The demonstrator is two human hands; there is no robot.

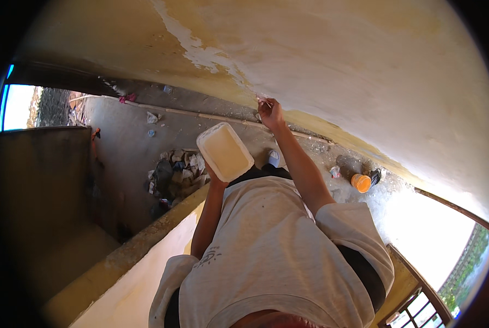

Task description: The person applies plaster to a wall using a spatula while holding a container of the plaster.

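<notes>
My left hand (214, 176) grips a rectangular white tub (225, 152) with pale, cream-coloured contents, held at waist height. My right hand (272, 115) is raised to the yellow and off-white wall (364, 82), fingers closed around a small thin item too small to name, at the lower end of an irregular whitish patch (203, 54). Whether that item touches the wall I cannot tell.
An orange bucket (361, 183) stands beside dark bags at right. A long pole (201, 115) lies along the wall's foot. A heap of rubble and sacks (173, 172) is at left. A yellow ledge (146, 229) runs beside me; bright openings show at both sides.
</notes>
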